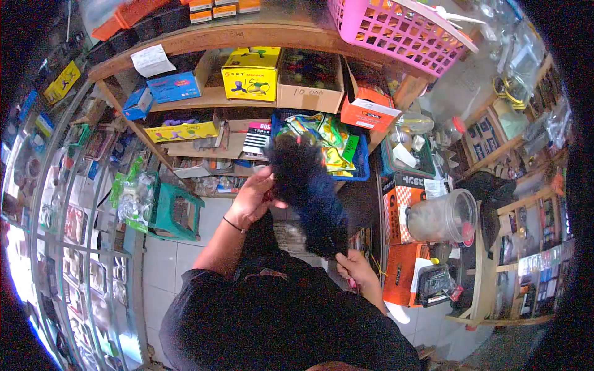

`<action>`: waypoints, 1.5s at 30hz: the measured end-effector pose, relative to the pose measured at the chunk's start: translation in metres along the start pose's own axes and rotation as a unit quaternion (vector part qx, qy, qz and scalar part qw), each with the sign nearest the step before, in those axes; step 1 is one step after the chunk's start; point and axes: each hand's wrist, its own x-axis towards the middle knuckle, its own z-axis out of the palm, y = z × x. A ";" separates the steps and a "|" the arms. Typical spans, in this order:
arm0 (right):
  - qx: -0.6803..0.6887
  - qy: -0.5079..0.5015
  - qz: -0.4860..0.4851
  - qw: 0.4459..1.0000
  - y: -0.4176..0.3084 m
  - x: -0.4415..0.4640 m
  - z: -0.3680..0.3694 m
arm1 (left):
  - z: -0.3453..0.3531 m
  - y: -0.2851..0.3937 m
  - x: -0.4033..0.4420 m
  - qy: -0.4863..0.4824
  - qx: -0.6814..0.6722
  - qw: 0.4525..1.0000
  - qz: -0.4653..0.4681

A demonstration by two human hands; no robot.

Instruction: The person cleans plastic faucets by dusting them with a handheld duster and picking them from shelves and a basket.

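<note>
Before the shelf (247, 40), left hand (252, 196) high, right hand (357, 269) low around duster (318, 207).

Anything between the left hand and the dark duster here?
Nothing visible: the left hand is beside the upper part of the dark duster, though blur hides whether they touch. The right hand holds its lower end. The blue basket is behind the duster, not in between.

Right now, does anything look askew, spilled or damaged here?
Slightly untidy: the white paper tilts by the upper shelf, and bright packets lie jumbled at angles in the blue basket. No spill or damage stands out; the dark duster is blurred.
</note>
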 end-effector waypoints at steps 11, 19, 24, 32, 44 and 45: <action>-0.089 0.021 -0.005 0.996 0.002 0.004 -0.006 | -0.011 0.003 0.002 0.119 0.222 0.967 -0.021; 0.015 0.125 -0.005 0.992 -0.027 0.018 0.032 | 0.010 -0.005 -0.004 -0.018 0.231 0.972 -0.031; -0.257 0.294 -0.196 0.899 -0.045 0.054 0.041 | 0.024 -0.041 -0.007 -0.031 0.285 0.952 -0.109; -0.055 0.298 -0.264 0.916 -0.090 0.054 0.072 | 0.033 -0.045 -0.002 0.031 0.306 0.951 -0.014; -0.068 0.476 -0.278 0.832 -0.060 0.077 0.044 | 0.017 -0.047 -0.007 -0.105 0.029 0.991 -0.072; -0.063 0.457 -0.278 0.843 -0.059 0.075 0.041 | 0.017 -0.046 -0.007 -0.105 0.030 0.991 -0.074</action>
